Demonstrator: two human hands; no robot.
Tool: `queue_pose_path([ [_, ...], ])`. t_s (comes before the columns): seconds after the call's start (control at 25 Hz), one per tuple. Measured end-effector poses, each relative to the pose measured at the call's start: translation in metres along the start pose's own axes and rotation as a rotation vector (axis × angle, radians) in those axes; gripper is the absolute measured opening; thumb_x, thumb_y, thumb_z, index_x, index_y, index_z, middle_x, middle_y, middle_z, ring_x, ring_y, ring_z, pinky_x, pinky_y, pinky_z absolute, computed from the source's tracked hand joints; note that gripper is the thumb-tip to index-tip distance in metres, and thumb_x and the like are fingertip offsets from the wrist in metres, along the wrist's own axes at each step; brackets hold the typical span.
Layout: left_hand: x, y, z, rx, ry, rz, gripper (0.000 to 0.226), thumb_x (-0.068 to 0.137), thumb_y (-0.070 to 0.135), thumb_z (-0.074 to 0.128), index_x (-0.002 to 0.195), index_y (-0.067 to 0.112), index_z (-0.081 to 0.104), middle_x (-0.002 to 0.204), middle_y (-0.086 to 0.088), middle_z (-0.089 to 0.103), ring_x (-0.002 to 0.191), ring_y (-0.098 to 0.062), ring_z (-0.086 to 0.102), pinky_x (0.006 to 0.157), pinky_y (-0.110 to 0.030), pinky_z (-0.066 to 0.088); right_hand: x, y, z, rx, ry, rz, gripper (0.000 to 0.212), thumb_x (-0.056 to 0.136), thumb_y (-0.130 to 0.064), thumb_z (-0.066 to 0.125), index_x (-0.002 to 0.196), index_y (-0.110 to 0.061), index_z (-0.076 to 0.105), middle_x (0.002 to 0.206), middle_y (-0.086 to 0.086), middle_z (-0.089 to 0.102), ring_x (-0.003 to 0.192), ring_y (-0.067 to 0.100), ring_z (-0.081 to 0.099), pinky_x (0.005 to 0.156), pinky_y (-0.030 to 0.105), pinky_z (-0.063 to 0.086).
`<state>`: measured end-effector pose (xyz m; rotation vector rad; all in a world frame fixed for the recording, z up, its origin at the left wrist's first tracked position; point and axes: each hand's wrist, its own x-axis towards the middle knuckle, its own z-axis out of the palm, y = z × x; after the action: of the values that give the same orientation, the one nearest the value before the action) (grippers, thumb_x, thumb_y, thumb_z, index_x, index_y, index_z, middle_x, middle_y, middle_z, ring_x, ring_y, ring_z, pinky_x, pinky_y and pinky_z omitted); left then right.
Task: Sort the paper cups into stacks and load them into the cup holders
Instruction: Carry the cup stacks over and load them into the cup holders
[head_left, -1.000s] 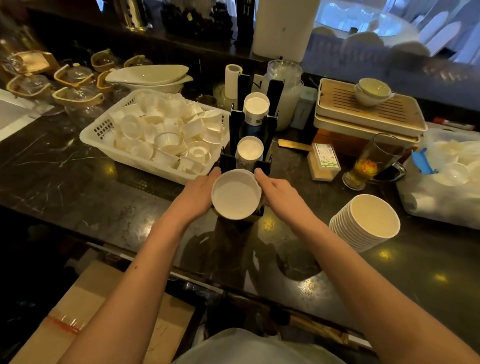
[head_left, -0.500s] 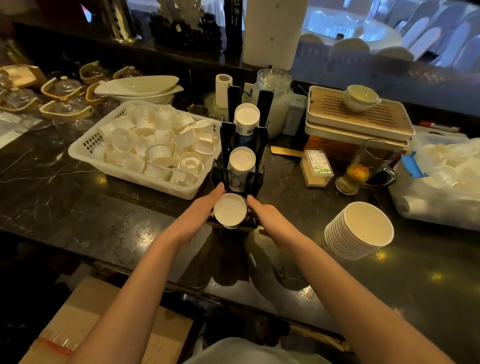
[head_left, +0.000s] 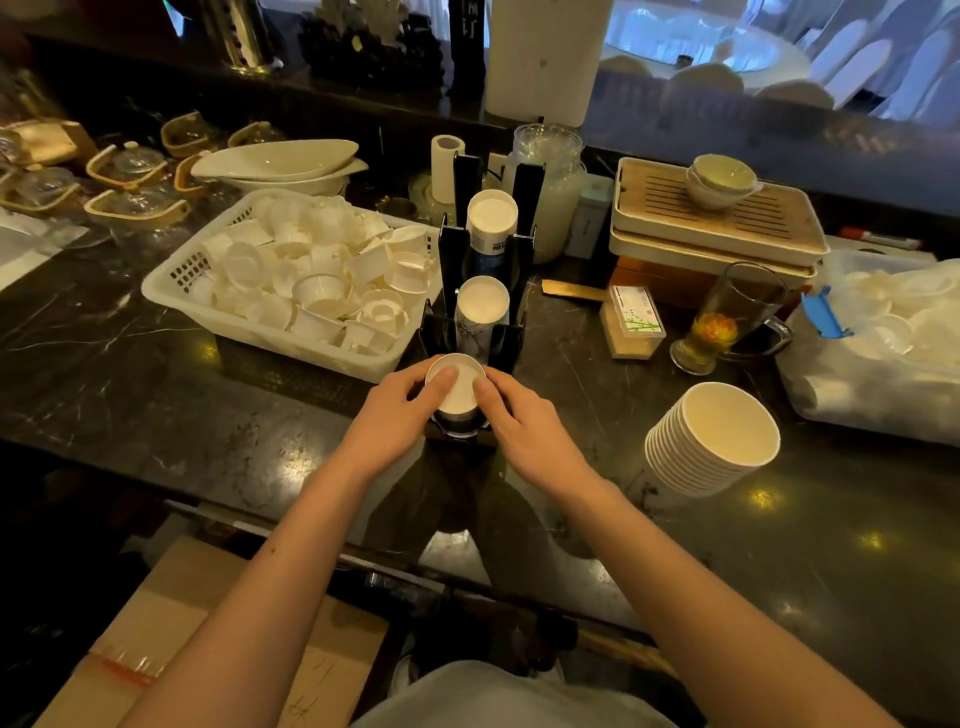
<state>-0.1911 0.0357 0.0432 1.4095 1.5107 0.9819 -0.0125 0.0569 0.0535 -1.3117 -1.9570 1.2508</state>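
Note:
A black tiered cup holder (head_left: 451, 249) stands on the dark counter. Its back slot holds a cup stack (head_left: 491, 215) and its middle slot holds another cup stack (head_left: 482, 301). In the front slot sits a third stack of white paper cups (head_left: 460, 395), sunk low. My left hand (head_left: 400, 410) grips its left rim with the thumb on top. My right hand (head_left: 524, 423) presses on its right rim. A white basket (head_left: 171, 293) of several loose small paper cups lies left of the holder. A leaning stack of wide paper cups (head_left: 711, 441) rests to the right.
A tea glass (head_left: 727, 317) and a small box (head_left: 631, 322) stand right of the holder. Stacked trays with bowls (head_left: 717, 218) sit behind them. A plastic bag of cups (head_left: 883, 353) lies far right. Glassware (head_left: 124, 176) crowds the far left. A cardboard box (head_left: 208, 649) is below the counter.
The cup stack has gone down into the front slot of the holder, so its mouth looks smaller and lower. Both hands followed it down and closed in on the rim.

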Motion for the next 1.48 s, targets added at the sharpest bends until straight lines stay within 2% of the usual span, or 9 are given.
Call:
queue_pose_path([
  [0.16,-0.021,0.023,0.01,0.052,0.279,0.029,0.048,0.095,0.049,0.058,0.137,0.026,0.055,0.13,0.011,0.061,0.117,-0.004,0.059,0.089,-0.013,0.045,-0.014,-0.01,-0.019,-0.06,0.053,-0.038,0.06,0.098,-0.054,0.044,0.15,-0.024,0.036,0.145,0.001,0.051,0.131,0.015,0.049,0.102,0.028,0.043],
  [0.28,-0.057,0.05,0.029,0.036,0.572,0.37,0.022,0.097,0.031,0.061,0.116,0.021,0.064,0.11,0.01,0.067,0.101,-0.011,0.065,0.084,-0.025,0.053,-0.045,-0.014,-0.056,-0.163,0.264,-0.209,0.061,0.095,-0.048,0.053,0.148,-0.025,0.037,0.143,-0.005,0.051,0.127,0.002,0.046,0.097,0.011,0.036],
  [0.4,-0.073,0.074,0.063,-0.033,0.379,0.559,0.012,0.094,0.019,0.063,0.106,0.019,0.065,0.103,0.007,0.066,0.094,-0.018,0.066,0.08,-0.025,0.053,-0.079,-0.002,-0.107,-0.223,0.474,-0.295,0.056,0.093,-0.04,0.06,0.144,-0.023,0.043,0.136,-0.014,0.049,0.126,-0.003,0.046,0.101,0.01,0.038],
  [0.56,-0.051,0.089,0.12,-0.085,0.172,0.446,0.024,0.09,0.019,0.068,0.112,0.026,0.062,0.106,0.007,0.067,0.099,-0.014,0.067,0.085,-0.03,0.056,-0.109,0.036,-0.158,-0.179,0.597,-0.228,0.058,0.094,-0.031,0.067,0.145,-0.02,0.043,0.144,-0.009,0.048,0.132,-0.002,0.044,0.107,0.016,0.037],
  [0.68,-0.028,0.078,0.163,-0.038,0.009,0.279,0.05,0.088,0.031,0.073,0.132,0.032,0.051,0.13,0.007,0.058,0.118,-0.005,0.057,0.098,-0.031,0.05,-0.125,0.079,-0.171,-0.072,0.582,-0.113,0.062,0.092,-0.031,0.068,0.147,-0.022,0.04,0.146,-0.011,0.045,0.135,0.0,0.041,0.113,0.03,0.038],
  [0.88,-0.006,0.048,0.208,-0.037,-0.214,0.058,0.085,0.079,0.066,0.066,0.15,0.047,0.023,0.158,0.009,0.03,0.143,-0.011,0.033,0.115,-0.046,0.034,-0.14,0.14,-0.161,0.17,0.387,0.096,0.083,0.082,-0.065,0.063,0.152,-0.042,0.024,0.159,-0.007,0.029,0.141,0.008,0.035,0.114,0.045,0.037],
  [1.12,-0.01,0.038,0.235,-0.094,-0.218,0.073,0.074,0.09,0.051,0.062,0.151,0.042,0.022,0.147,0.021,0.043,0.127,0.018,0.04,0.097,-0.008,0.041,-0.133,0.167,-0.151,0.206,0.204,0.041,0.069,0.092,-0.055,0.059,0.147,-0.059,0.018,0.139,-0.042,0.04,0.128,-0.012,0.045,0.095,0.011,0.044],
  [1.32,-0.018,0.064,0.216,-0.083,-0.128,0.142,0.07,0.095,0.046,0.059,0.153,0.037,0.022,0.152,0.012,0.04,0.135,-0.008,0.046,0.106,-0.033,0.047,-0.113,0.143,-0.171,0.125,0.238,-0.186,0.061,0.1,-0.033,0.056,0.154,-0.03,0.028,0.142,-0.004,0.05,0.131,0.009,0.049,0.105,0.037,0.047],
  [1.48,-0.032,0.093,0.166,0.049,-0.074,0.261,0.093,0.092,0.042,0.066,0.157,0.035,0.001,0.158,0.016,0.031,0.13,-0.007,0.052,0.098,-0.023,0.05,-0.087,0.09,-0.187,0.083,0.152,-0.357,0.064,0.097,-0.043,0.054,0.153,-0.022,0.032,0.146,-0.005,0.045,0.123,0.008,0.056,0.096,0.032,0.052],
])
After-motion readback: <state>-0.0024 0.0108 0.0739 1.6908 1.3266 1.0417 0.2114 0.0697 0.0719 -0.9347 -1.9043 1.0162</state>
